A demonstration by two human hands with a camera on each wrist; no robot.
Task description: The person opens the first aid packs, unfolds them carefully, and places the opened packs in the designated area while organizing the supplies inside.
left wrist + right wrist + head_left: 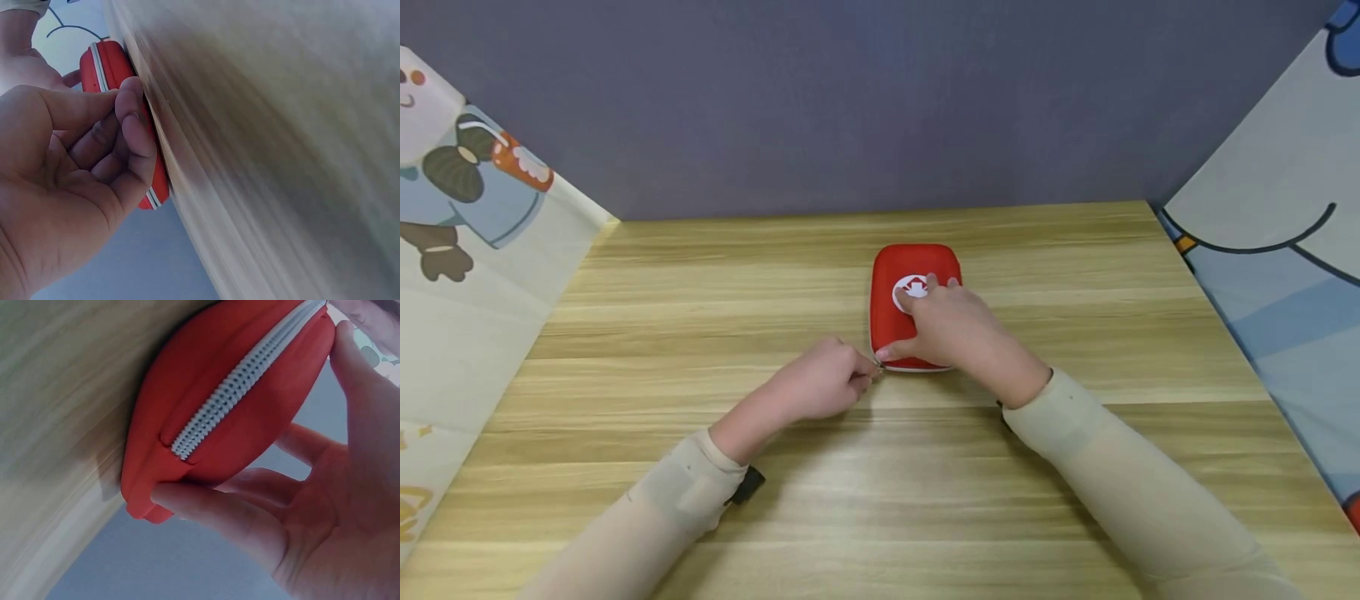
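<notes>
A red zippered first-aid case (889, 321) with a white round emblem (912, 287) lies flat on the wooden table. At its near left corner, my left hand (816, 382) pinches the zipper pull between thumb and curled index finger; the pull is mostly hidden by the fingertips. My right hand (953, 327) holds the case from above and the right, thumb on the near left corner, other fingers spread over the top and right side. In the right wrist view, the white zipper teeth (219, 403) are closed along the visible edge.
The wood-grain table (700, 292) meets a grey-blue back panel (880, 108). Cartoon-printed side panels stand at the left (467, 317) and right (1262, 208). A small black piece (747, 485) shows under the left sleeve cuff.
</notes>
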